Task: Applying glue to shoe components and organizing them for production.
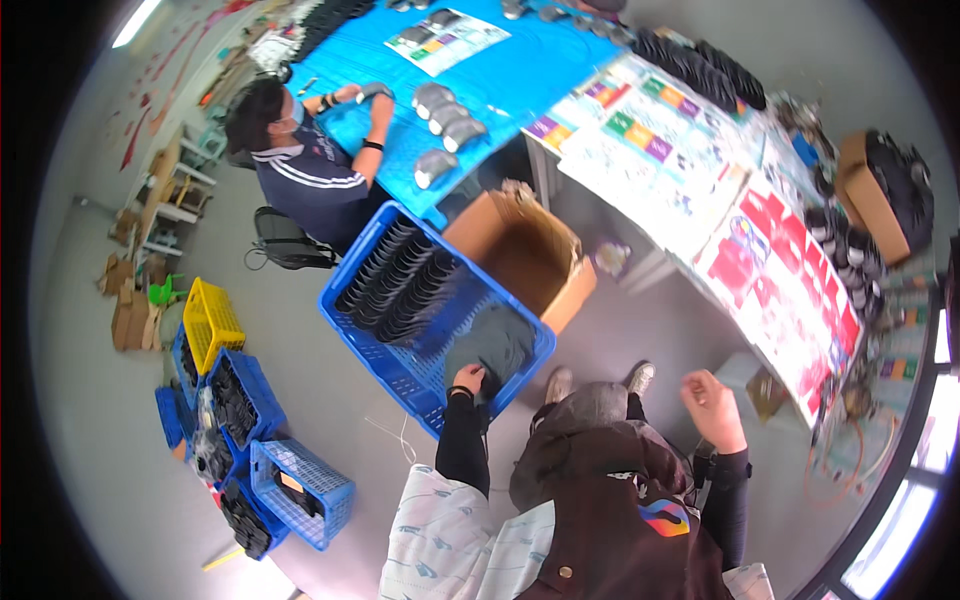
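In the blue plastic crate (373, 372) before me lies a piece of dark grey cloth (498, 338). My left hand (468, 378) is at its near edge, fingers closed on the material. Stacked rows of dark curved pieces (400, 275) fill the far left part of the same crate. My right hand (713, 410) hangs in the air to the right, away from the crate, slightly blurred. Its fingers are loosely bent and somewhat apart, and nothing shows in them.
An open cardboard box (570, 290) stands against the crate's far side. Beyond, a co-worker (310, 180) sits at a blue-covered table (540, 75), handling a grey curved piece. Printed sheets cover the table (650, 160) at right. More crates (300, 470) stand on the floor at left.
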Demonstrator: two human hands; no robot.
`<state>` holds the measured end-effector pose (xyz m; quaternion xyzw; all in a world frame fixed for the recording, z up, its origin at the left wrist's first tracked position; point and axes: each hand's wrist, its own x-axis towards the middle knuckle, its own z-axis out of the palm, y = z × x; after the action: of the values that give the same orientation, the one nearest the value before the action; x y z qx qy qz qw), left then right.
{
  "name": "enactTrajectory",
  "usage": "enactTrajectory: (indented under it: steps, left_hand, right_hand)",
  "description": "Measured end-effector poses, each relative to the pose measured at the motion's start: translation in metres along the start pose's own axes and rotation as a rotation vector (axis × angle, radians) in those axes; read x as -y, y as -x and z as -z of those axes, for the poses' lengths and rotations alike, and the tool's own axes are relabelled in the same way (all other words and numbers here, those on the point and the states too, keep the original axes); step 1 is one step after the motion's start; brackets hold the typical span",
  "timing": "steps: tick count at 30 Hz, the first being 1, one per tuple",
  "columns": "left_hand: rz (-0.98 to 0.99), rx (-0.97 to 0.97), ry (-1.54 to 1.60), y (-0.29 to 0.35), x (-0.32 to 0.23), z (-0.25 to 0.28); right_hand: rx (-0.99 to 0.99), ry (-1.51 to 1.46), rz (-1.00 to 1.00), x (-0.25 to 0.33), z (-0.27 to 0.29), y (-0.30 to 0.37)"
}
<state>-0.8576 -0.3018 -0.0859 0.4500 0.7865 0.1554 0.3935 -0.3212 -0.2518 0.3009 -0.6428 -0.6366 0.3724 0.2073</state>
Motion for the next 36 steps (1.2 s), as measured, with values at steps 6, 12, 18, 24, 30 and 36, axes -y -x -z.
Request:
enactTrajectory:
  steps: [6,12,18,24,30,36]
  left_hand:
    - [0.431,-0.438,0.383,0.027,-0.063,-0.015]
    - [0.504,-0.497,-0.03,0.035,-0.074,-0.006]
    - [0.546,-0.446,0.074,0.034,-0.065,0.026]
    - [0.744,-0.389,-0.056,-0.001,0.012,0.028]
    - [0.75,-0.115,0.061,-0.028,0.023,0.048]
    - [0.761,-0.005,-0.174,-0.033,-0.067,0.054]
  right_hand:
    - [0.323,-0.119,0.45,0.141,0.086,-0.059]
    - [0.767,-0.122,1.314,0.236,0.133,-0.075]
    - [0.591,0.198,0.888,0.198,0.093,-0.116]
    - [0.445,0.344,0.247,0.181,0.069,-0.152]
    - [0.626,0.375,0.348,0.225,0.002,-0.166]
    - [-0.008,-0.048,0.599,0.305,-0.023,-0.186]
